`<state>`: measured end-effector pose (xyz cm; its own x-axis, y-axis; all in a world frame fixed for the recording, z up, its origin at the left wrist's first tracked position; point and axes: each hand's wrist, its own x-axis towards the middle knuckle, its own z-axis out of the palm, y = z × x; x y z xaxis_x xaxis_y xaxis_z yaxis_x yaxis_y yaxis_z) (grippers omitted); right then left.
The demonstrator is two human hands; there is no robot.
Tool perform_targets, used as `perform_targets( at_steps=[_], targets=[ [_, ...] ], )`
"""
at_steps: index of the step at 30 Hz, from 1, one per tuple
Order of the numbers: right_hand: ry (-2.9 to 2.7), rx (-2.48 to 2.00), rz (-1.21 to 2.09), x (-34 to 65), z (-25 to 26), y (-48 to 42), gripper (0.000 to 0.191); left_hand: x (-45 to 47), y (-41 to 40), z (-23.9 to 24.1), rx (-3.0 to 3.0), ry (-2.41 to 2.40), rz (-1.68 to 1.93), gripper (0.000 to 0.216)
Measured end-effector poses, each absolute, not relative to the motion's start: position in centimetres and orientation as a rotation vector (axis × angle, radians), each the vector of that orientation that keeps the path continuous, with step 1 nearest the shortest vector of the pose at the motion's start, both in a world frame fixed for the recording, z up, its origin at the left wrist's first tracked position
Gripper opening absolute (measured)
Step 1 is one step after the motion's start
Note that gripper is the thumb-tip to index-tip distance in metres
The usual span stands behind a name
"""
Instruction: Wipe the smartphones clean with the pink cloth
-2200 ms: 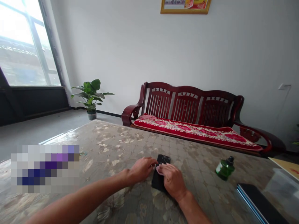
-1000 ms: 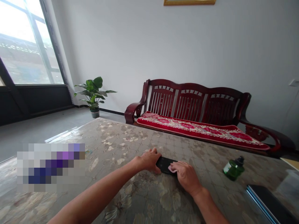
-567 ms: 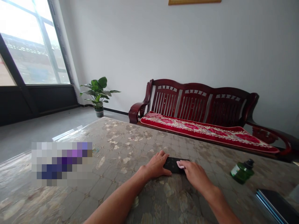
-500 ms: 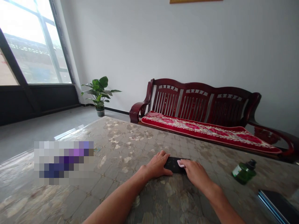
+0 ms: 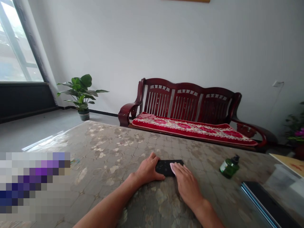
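A black phone (image 5: pixel 165 167) lies flat on the patterned tabletop, with several faint spots on its dark surface. My left hand (image 5: pixel 149 167) grips its left end between thumb and fingers. Over the right part of the phone, my right hand (image 5: pixel 187 181) presses a small pale pink cloth (image 5: pixel 173 167) down with its fingers. Most of the cloth is hidden beneath those fingers. To the right stands a green pump bottle (image 5: pixel 229 167), apart from both hands.
A dark flat stack with blue edges (image 5: pixel 266 202) lies at the right, near a clear plastic box (image 5: pixel 280 179). The tablecloth (image 5: pixel 95 177) covers the table. A wooden bench (image 5: pixel 185 104) with a red cover stands behind, and a potted plant (image 5: pixel 82 95) at the left. A blurred-out patch covers the far left.
The view has turned to the right. My right hand has flattened its fingers over the cloth on the phone. My left hand keeps its grip on the phone's left end.
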<state>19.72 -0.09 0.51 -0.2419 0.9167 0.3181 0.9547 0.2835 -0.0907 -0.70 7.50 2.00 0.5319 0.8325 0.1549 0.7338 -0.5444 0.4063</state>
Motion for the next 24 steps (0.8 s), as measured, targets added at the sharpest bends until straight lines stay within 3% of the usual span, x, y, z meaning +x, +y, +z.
perform_targets(
  at_steps=[24],
  targets=[
    [-2.085,-1.841,-0.19,20.3,0.5,0.3,0.048,-0.7,7.0,2.9,2.61,1.24,0.394,0.058]
  ],
)
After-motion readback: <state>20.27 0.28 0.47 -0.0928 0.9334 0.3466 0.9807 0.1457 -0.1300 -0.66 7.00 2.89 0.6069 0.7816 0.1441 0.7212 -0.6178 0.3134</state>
